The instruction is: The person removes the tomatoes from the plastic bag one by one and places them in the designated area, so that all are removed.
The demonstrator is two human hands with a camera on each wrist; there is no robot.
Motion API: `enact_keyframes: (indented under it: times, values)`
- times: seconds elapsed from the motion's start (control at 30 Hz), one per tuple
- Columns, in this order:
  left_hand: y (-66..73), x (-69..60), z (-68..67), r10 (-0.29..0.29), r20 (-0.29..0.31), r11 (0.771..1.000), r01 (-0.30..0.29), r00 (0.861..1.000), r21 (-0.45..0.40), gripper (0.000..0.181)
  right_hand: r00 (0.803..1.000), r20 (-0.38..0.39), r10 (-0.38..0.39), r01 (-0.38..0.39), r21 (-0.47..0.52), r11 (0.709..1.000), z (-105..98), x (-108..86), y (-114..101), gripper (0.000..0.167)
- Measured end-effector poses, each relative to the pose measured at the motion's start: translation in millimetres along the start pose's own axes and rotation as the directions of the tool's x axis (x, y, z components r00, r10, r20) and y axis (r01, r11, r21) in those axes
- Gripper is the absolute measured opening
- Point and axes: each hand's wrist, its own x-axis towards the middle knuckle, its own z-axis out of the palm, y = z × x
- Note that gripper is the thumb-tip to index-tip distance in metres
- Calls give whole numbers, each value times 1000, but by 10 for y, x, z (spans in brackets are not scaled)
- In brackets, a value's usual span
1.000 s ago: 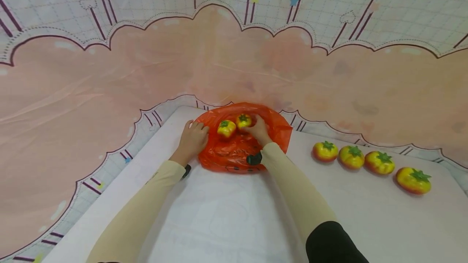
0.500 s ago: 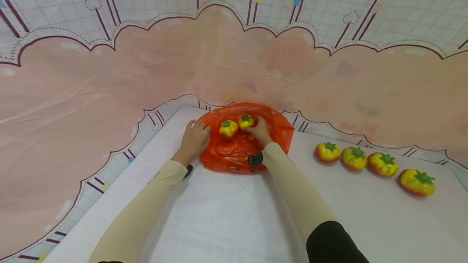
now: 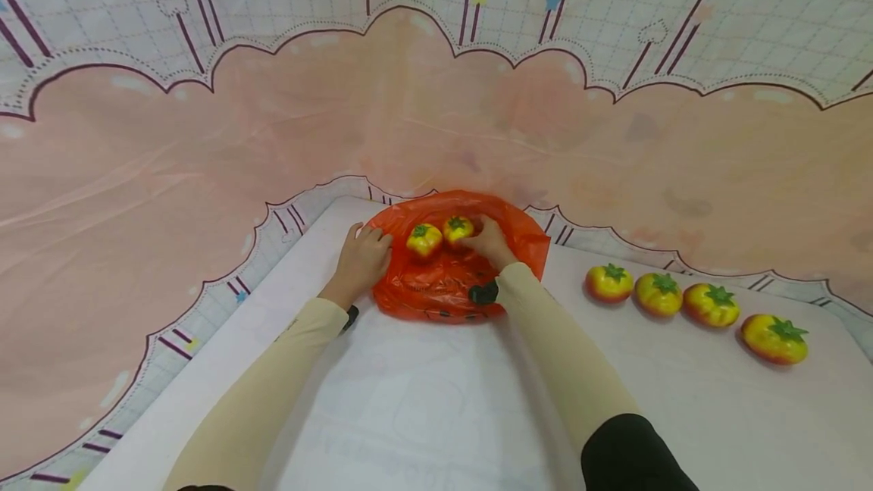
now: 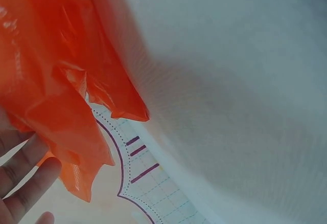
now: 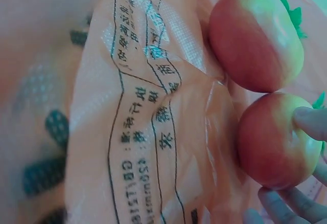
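An orange-red plastic bag (image 3: 436,301) lies spread on the white table. On it sit two red-and-yellow tomato-like fruits with green leafy tops, a left fruit (image 3: 424,239) and a right fruit (image 3: 458,229). At the bag's left edge my left hand (image 3: 363,258) holds the plastic with bent fingers; part of that hold is hidden. My right hand (image 3: 492,244) is around the right side of the right fruit. In the right wrist view the thumb (image 5: 312,121) overlaps this fruit, and the fingers (image 5: 286,206) lie spread at its lower edge.
Several similar fruits stand in a row on the table's right side, the nearest fruit (image 3: 774,339) slightly apart. The white table (image 3: 382,400) ends at the back against a peach-coloured patterned sheet (image 3: 382,120).
My right hand and forearm have shifted slightly right, and the thumb has drawn back a little across the right fruit. Both fruits stay on the bag. My left hand remains at the bag's edge.
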Motion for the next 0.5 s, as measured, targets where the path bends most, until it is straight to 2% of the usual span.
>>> enact_keyframes:
  times: [0.13, 0.37, 0.5]
  values:
    - [-10, 1, 12, 8, -9, 1000, -8, 1000, -2, 15, 998, 56, -28, 30, -40, 999, -64, -19, -11, 61]
    - [-8, 2, 9, 2, 0, 1000, -2, 1000, -11, 16, 988, 153, -17, 39, -144, 989, -203, -43, -26, 61]
    - [-6, 5, 12, 0, 5, 1000, 0, 1000, -14, 16, 982, 186, -20, 50, -159, 986, -243, -51, -12, 61]
